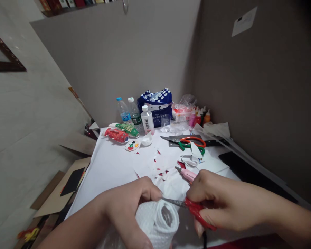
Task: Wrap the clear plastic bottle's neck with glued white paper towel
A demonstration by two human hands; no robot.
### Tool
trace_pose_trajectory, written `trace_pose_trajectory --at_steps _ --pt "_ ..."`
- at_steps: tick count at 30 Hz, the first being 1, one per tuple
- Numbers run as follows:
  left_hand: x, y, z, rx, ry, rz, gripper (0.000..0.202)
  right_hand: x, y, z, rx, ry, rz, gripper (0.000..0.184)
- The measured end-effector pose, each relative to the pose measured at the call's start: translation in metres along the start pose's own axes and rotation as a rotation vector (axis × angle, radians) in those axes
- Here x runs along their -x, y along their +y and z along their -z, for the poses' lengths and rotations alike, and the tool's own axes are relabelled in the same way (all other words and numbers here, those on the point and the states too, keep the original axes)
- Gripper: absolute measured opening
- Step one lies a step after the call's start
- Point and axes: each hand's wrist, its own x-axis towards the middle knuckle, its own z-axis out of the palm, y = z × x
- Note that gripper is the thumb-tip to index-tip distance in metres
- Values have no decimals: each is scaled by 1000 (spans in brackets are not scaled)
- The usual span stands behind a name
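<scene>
My left hand (131, 207) is wrapped around a bundle of white textured wrap (158, 223), with a ring-shaped rolled opening facing me. In my right hand (215, 200) is a pair of red-handled scissors (198, 212). Their metal blades point left and reach the top of the wrap near my left fingertips; whether they cut into it I cannot tell. Just beyond my right hand lies a pink-handled tool (188, 174) with a metal tip. Small red scraps (163, 174) are scattered on the white tabletop (111, 173).
Orange-and-green-handled scissors (193, 141) lie beside white paper scraps (193, 157). Farther back are red and green painted fish (118, 135), a paint palette (132, 145), several bottles (147, 121), a blue bag (158, 107) and paint tubes (197, 117). Grey panels (134, 55) enclose the table.
</scene>
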Motion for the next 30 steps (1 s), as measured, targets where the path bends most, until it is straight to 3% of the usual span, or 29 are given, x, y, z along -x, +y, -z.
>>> trace_pose_trajectory --at_steps 4,8,14,16,23,30 --pt "-1 -1 2 39 -27 22 47 0 -3 0 -9 16 -11 17" --pt "0 -6 3 1 -16 -3 52 -1 -8 1 -49 61 -153 14" --pt "5 0 1 -125 58 -55 47 -10 10 1 -204 386 -282 29" --pt "8 4 0 -216 89 -71 44 -11 14 0 -235 439 -317 31" --pt "21 9 -10 -594 438 -286 32 -3 0 -14 -118 334 -302 27" --pt "25 17 -27 -862 619 -442 19 3 -18 -27 -44 329 -298 22"
